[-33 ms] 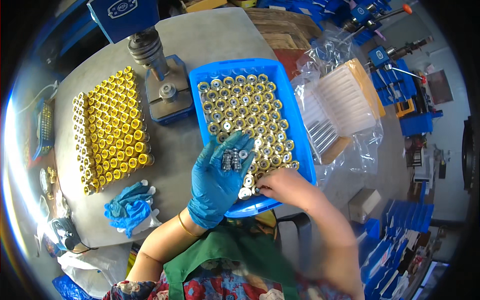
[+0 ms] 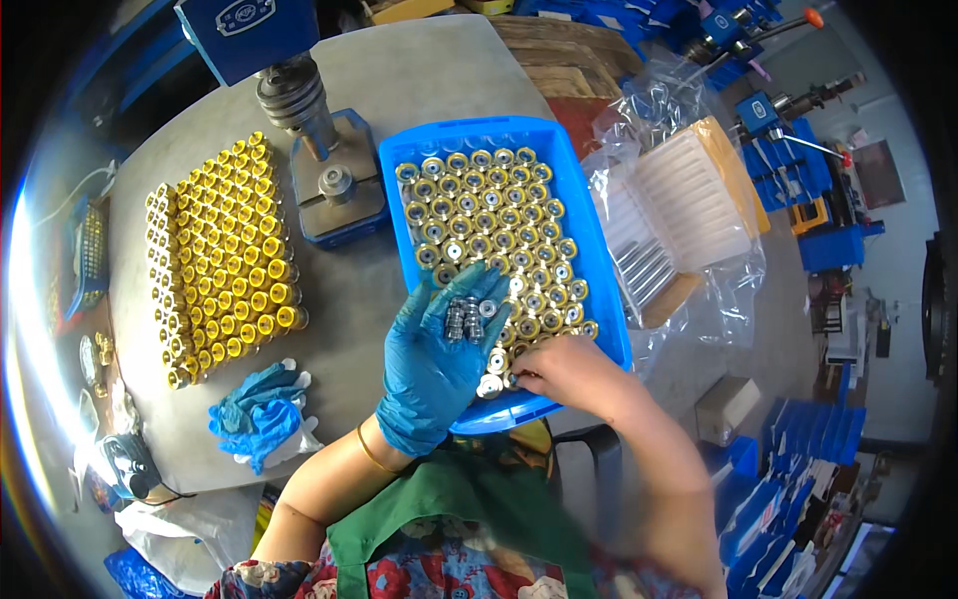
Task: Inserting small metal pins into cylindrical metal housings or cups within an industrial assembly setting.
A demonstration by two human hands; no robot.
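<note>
My left hand (image 2: 431, 361), in a blue glove, lies palm up over the near part of a blue plastic tray (image 2: 392, 205). Several small ribbed silver metal parts (image 2: 464, 317) rest on its palm, and its fingers point away from me. My bare right hand (image 2: 565, 371) reaches into the tray's near right corner with its fingers pinched together. A bit of a small metal part (image 2: 512, 380) shows at the fingertips; the rest is hidden. Rows of brass-coloured cylindrical pieces (image 2: 479, 245) stand upright in the tray, some with silver centres.
A blue drill-press-like machine (image 2: 339, 185) stands left of the tray. Farther left are rows of yellow brass cylinders (image 2: 225, 250). Crumpled blue gloves (image 2: 261, 414) lie near the table's front. Right of the tray, a clear plastic bag holds a white ribbed tray (image 2: 689, 195) with metal rods (image 2: 644, 272).
</note>
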